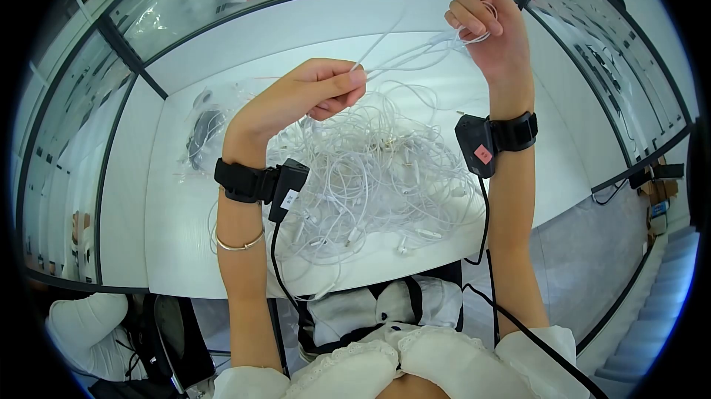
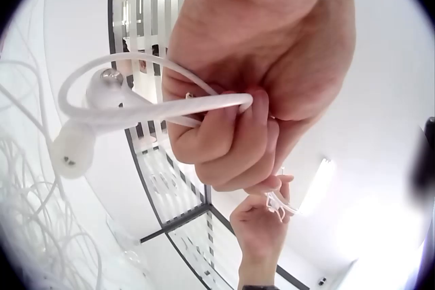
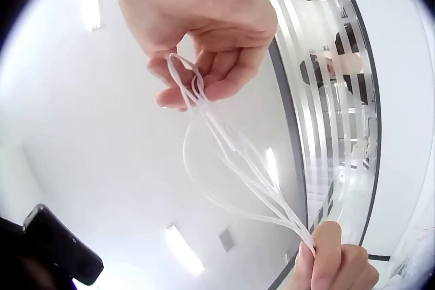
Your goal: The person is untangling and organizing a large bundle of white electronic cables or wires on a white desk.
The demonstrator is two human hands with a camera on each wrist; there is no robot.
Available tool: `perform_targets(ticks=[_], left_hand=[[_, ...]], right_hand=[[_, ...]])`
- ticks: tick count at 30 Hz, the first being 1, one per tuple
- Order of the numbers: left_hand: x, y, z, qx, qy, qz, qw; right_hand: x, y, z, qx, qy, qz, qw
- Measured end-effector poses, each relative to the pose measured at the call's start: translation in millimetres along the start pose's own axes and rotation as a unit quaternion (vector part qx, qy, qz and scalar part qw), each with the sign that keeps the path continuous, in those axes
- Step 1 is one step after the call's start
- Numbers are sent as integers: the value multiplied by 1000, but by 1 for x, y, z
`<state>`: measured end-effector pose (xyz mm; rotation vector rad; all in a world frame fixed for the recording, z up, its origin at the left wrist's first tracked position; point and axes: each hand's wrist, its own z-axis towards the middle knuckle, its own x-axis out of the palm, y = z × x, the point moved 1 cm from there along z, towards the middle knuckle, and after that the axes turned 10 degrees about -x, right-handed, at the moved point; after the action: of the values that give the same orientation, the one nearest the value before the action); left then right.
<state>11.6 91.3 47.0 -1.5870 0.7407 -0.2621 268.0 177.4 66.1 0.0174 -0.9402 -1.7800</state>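
Above a tangled heap of white earphone cables [image 1: 370, 169], both hands hold one looped white cable [image 1: 422, 53] between them. The left hand [image 1: 307, 92] has its fingers curled round the cable strands; in the left wrist view, two earbuds [image 2: 73, 150] hang beside the left hand [image 2: 251, 93]. Raised higher, the right hand [image 1: 485, 25] pinches a strand between thumb and forefinger, with loops round its other curled fingers. In the right wrist view the strands [image 3: 251, 174] run from the right hand [image 3: 211, 52] down to the left hand [image 3: 336, 266].
A white table [image 1: 181, 229] with raised white side panels carries the heap. Clear plastic bags [image 1: 211, 129] with a dark coil lie at the left back. Glazed partitions stand around the table. A person in white [image 1: 89, 325] is at the lower left. Black cables run from both wrist cameras.
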Motion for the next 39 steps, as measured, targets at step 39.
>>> perform_targets(ticks=[39], left_hand=[[55,-47,-23,194,-179,-74,962]], right_hand=[[120,-11,-10,-32,-11,-629,777]])
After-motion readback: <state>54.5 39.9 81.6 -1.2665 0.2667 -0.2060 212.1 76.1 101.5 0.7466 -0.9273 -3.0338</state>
